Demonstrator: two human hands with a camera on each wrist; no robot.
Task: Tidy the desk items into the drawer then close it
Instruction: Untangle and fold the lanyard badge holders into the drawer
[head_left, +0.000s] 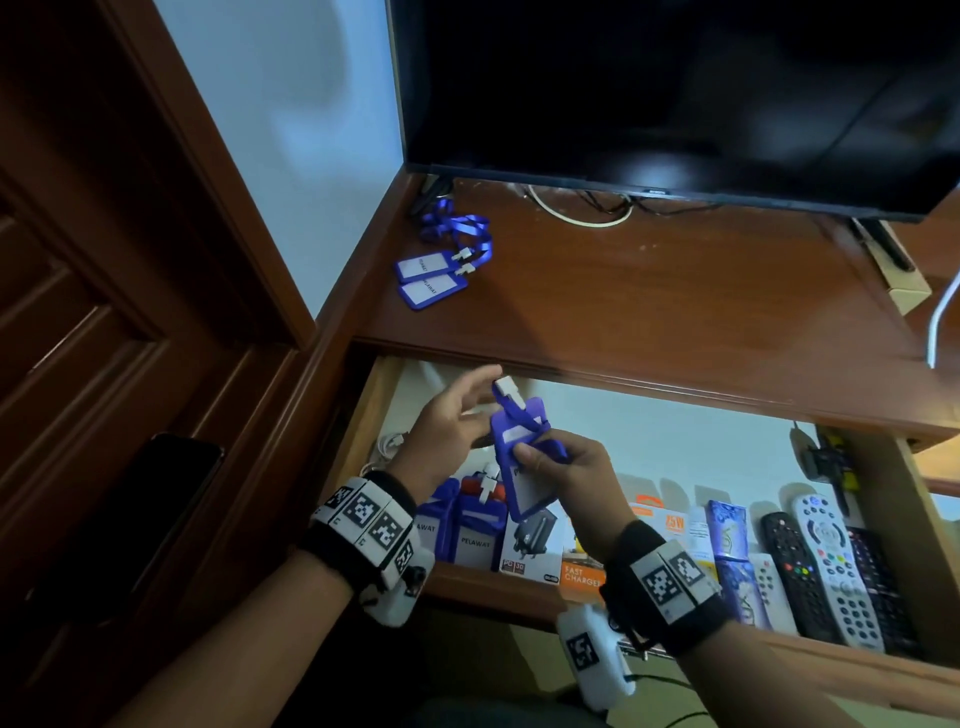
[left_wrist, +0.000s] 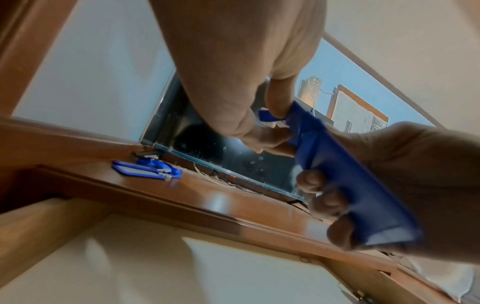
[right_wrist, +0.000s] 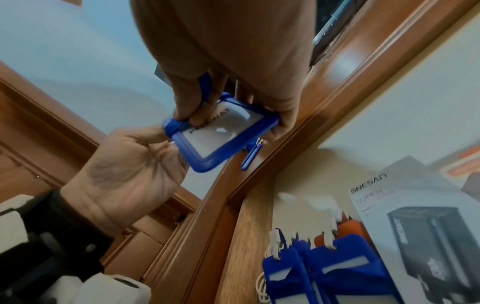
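Hands hold one blue badge holder (head_left: 519, 462) over the open drawer (head_left: 649, 431). Right hand (head_left: 566, 483) grips its body with curled fingers, left hand (head_left: 452, 421) pinches its strap end. Two more badge holders (head_left: 426, 275) lie on the surface (head_left: 675, 301)

Desk top (head_left: 649, 312) glossy varnished wood; badge holder (head_left: 519, 467) smooth blue plastic; drawer (head_left: 374, 415) pale matt wood.
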